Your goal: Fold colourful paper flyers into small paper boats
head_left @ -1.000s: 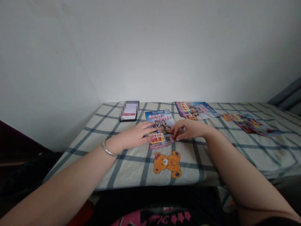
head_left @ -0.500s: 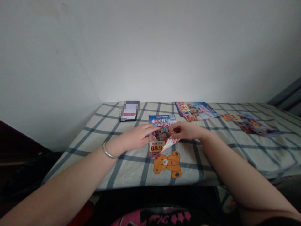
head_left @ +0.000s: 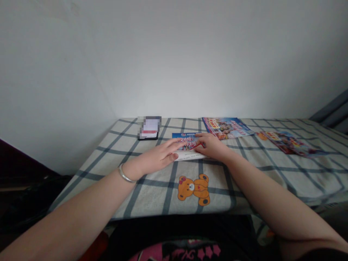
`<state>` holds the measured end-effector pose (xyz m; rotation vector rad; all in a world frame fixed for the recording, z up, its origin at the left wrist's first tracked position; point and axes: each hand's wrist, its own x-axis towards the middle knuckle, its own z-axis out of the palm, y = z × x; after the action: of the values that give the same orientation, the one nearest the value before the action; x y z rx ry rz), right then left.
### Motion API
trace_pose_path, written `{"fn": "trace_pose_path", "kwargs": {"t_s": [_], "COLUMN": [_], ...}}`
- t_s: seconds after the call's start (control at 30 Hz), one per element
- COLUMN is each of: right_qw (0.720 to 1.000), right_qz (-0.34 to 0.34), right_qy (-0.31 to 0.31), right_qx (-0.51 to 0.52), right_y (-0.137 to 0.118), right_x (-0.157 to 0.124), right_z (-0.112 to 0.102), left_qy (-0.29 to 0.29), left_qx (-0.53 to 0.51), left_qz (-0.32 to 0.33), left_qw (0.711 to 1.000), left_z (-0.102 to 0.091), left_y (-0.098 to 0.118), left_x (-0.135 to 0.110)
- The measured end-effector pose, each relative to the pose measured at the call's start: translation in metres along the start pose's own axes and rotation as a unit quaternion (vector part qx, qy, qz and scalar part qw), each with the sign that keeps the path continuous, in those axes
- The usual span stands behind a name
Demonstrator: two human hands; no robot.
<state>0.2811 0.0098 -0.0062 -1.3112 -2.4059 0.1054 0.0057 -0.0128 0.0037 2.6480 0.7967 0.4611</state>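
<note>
A printed flyer [head_left: 189, 148] lies on the table in front of me, its near part turned up so that a white strip of its back shows along the near edge. Over its left side rests my left hand [head_left: 164, 152], open, fingers stretched across the print and thumb by the white strip. My right hand [head_left: 212, 145] is at the flyer's right side, thumb and fingers closed on the turned-up edge. That hand covers the flyer's right corner. A metal bangle [head_left: 126, 174] circles my left wrist.
A phone [head_left: 150, 127], partly pixelated, lies at the back left. Similar flyers [head_left: 227, 127] lie at the back right, with another group of flyers [head_left: 293, 144] farther right. A checked cloth with a printed bear [head_left: 194, 189] covers the table, which meets a white wall [head_left: 190, 58].
The flyer's near part has turned up and away from me, covering the picture and price. My right hand has moved slightly farther away with the edge. My left hand stays nearly in place.
</note>
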Motion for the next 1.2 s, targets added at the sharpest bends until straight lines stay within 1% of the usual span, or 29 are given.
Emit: {"fn": "trace_pose_path", "kwargs": {"t_s": [0.07,0.2,0.33,0.57,0.7,0.77,0.83,0.93,1.0,1.07,1.2], "right_qw": [1.000,0.999,0.997,0.998,0.997,0.997,0.998,0.999,0.999,0.999,0.999], "right_qz": [0.014,0.021,0.032,0.035,0.046,0.054,0.046,0.015,0.018,0.030,0.023], "right_qy": [-0.004,-0.003,-0.016,-0.039,-0.057,-0.058,-0.049,-0.024,-0.016,-0.022,-0.040], "right_qx": [-0.006,-0.043,-0.061,-0.022,-0.009,0.000,0.002,-0.018,-0.032,-0.031,-0.016], "right_y": [0.000,0.000,0.000,-0.005,-0.008,-0.007,-0.005,-0.004,-0.003,-0.003,-0.002], "right_x": [0.000,0.002,0.004,0.001,0.000,-0.001,-0.001,-0.001,-0.002,-0.002,-0.001], "right_z": [-0.001,-0.004,-0.007,-0.013,-0.016,-0.016,-0.015,-0.012,-0.010,-0.009,-0.012], "left_qy": [-0.006,-0.019,-0.018,0.007,-0.010,-0.008,-0.003,-0.002,0.003,0.008,0.001], "left_qx": [0.012,0.037,0.054,0.066,0.091,0.107,0.124,0.146,0.151,0.150,0.149], "left_qz": [0.000,-0.009,-0.006,0.014,-0.004,-0.020,-0.034,-0.050,-0.059,-0.060,-0.049], "left_qw": [1.000,0.999,0.998,0.998,0.996,0.994,0.992,0.988,0.987,0.987,0.988], "left_z": [-0.001,0.000,0.003,0.007,0.008,0.009,0.010,0.013,0.015,0.016,0.016], "left_y": [0.001,0.003,0.001,-0.005,-0.006,-0.006,-0.007,-0.007,-0.007,-0.007,-0.008], "left_x": [0.000,0.001,0.001,0.002,0.003,0.003,0.003,0.002,0.002,0.002,0.001]}}
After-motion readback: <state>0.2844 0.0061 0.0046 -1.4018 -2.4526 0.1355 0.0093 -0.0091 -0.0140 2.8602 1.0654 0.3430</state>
